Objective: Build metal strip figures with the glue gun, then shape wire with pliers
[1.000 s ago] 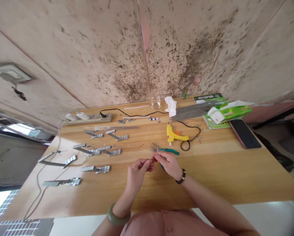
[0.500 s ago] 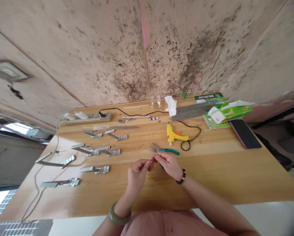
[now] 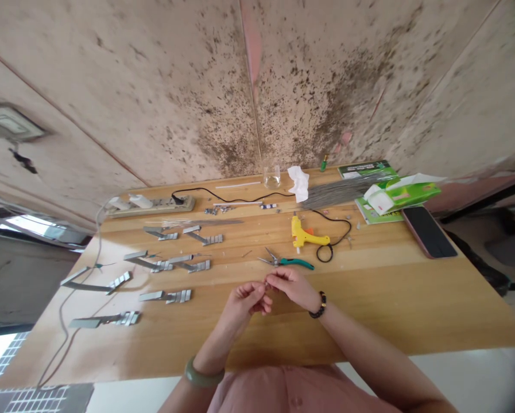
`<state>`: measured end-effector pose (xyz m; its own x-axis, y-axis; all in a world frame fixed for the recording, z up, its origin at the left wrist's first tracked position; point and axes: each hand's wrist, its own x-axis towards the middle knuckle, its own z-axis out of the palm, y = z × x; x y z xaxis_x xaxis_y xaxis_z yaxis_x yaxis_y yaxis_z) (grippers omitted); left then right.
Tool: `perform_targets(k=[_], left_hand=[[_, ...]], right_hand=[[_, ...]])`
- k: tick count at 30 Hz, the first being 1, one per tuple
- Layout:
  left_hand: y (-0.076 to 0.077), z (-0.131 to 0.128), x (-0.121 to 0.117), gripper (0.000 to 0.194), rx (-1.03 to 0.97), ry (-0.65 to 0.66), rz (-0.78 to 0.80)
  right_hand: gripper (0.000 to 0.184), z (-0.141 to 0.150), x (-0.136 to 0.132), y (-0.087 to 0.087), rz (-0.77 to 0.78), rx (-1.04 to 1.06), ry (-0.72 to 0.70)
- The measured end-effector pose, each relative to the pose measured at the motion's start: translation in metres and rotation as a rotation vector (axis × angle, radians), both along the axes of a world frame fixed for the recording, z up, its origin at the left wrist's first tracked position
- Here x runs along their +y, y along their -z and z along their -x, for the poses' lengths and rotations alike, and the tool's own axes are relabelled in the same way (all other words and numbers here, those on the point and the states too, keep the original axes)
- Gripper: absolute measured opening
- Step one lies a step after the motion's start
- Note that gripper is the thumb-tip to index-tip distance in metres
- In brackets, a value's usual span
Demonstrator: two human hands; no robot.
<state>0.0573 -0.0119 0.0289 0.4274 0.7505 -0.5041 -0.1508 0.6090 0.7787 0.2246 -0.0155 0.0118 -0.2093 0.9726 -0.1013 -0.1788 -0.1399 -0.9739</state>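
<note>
My left hand point(image 3: 245, 303) and my right hand point(image 3: 295, 288) meet above the middle of the table. Both are closed in a pinch, fingertips almost touching, around something too small to make out. The left hand's lower fingers are loosely curled. Just beyond the right hand lie pliers point(image 3: 298, 263) with teal handles and spread jaws, one handle partly hidden by that hand. Farther back rests a yellow hot glue gun point(image 3: 305, 234) with a black cord. To the left are several grey folded strips point(image 3: 166, 296) with banded ends.
Thin wires point(image 3: 205, 222) and a power strip point(image 3: 154, 206) lie back left. Along the wall stand a glass point(image 3: 271, 179), crumpled tissue point(image 3: 299, 184) and a bundle of grey wires point(image 3: 337, 192). A green tissue pack point(image 3: 406, 195) and a phone point(image 3: 429, 232) are at right.
My left hand has turned a little, its lower fingers spreading away from the pinch. The right hand has shifted slightly. Objects on the table stay where they were.
</note>
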Motion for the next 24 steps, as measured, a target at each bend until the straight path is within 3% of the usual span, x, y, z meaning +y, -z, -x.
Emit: perform_targets(k=[8, 15, 24], left_hand=[[0.0003, 0.0025, -0.0043, 0.033, -0.010, 0.090, 0.055], [0.0017, -0.0014, -0.0037, 0.030, -0.034, 0.100, 0.046], [0.0043, -0.0037, -0.0050, 0.032, 0.046, 0.091, -0.032]], right_hand=[[0.039, -0.0044, 0.0054, 0.0017, 0.050, 0.068, 0.138], [0.038, -0.0039, 0.0020, -0.0035, 0.003, 0.024, 0.028], [0.039, -0.0043, 0.0013, -0.0009, -0.056, -0.017, -0.007]])
